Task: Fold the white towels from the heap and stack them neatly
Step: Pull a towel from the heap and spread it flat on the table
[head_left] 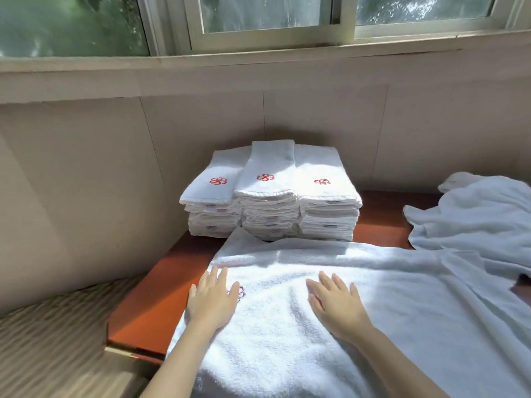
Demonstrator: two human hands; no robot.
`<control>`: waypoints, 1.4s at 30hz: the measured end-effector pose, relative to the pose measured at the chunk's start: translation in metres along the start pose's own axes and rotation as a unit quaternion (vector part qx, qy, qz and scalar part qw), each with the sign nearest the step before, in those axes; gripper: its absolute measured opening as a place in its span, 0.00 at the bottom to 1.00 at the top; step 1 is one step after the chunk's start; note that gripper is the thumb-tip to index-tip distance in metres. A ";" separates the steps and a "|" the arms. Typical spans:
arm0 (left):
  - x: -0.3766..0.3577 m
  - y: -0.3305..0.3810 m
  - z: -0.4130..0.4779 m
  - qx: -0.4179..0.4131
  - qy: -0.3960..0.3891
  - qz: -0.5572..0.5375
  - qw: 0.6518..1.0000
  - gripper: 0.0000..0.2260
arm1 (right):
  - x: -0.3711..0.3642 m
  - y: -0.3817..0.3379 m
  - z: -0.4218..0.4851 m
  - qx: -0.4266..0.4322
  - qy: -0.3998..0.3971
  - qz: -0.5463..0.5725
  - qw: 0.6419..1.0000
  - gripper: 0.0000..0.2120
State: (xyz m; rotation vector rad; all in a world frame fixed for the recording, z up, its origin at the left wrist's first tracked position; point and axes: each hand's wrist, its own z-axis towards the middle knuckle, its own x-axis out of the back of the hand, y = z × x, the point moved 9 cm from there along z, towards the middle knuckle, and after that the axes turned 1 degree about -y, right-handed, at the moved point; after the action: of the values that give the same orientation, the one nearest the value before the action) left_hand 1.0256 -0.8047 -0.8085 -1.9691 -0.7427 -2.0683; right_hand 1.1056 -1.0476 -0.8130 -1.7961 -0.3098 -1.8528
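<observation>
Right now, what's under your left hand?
The left hand lies flat on the spread towel, partly covering its embroidered logo. The rest of the logo and the orange table beneath are hidden.

The towel [287,340] is seen to be made of white terry cloth, nubby and matt, as are the stacks [270,202], stitched with red embroidery, while the table [149,305] is finished smooth, reddish-brown and slightly glossy.

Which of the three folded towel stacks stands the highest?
The middle stack: its top lies clearly higher than the tops of the left stack and the right stack beside it.
</observation>
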 end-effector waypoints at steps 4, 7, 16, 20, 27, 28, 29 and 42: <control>0.001 -0.006 -0.001 0.032 -0.014 0.033 0.999 0.24 | 0.013 0.014 -0.010 0.037 0.026 0.055 0.998 0.15; 0.016 0.014 0.006 0.084 -0.025 0.150 0.985 0.22 | 0.031 0.041 -0.027 0.035 0.056 0.046 0.997 0.14; -0.043 0.284 -0.055 -0.180 -0.140 -0.005 0.974 0.21 | 0.096 0.180 -0.113 -0.262 0.171 0.141 0.939 0.11; -0.081 0.328 -0.085 -0.210 -0.112 -0.008 0.971 0.26 | 0.115 0.248 -0.162 -0.390 0.205 0.133 0.888 0.12; -0.086 0.341 -0.076 -0.195 -0.068 0.009 0.978 0.25 | 0.099 0.303 -0.173 -0.468 0.074 -0.021 0.880 0.14; -0.087 0.341 -0.076 -0.195 -0.066 0.013 0.978 0.25 | 0.105 0.310 -0.174 -0.481 0.094 -0.024 0.872 0.13; -0.087 0.340 -0.075 -0.195 -0.064 0.014 0.979 0.25 | 0.109 0.319 -0.175 -0.492 0.110 -0.024 0.863 0.12; -0.079 0.347 -0.067 -0.290 -0.082 -0.028 0.953 0.21 | 0.121 0.337 -0.125 -0.462 0.027 -0.199 0.864 0.20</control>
State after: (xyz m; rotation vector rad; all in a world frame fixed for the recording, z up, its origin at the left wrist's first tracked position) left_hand 1.1357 -1.1494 -0.8072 -2.4616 -0.2169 -2.3744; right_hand 1.1780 -1.4173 -0.7724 -2.3966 0.3401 -2.6168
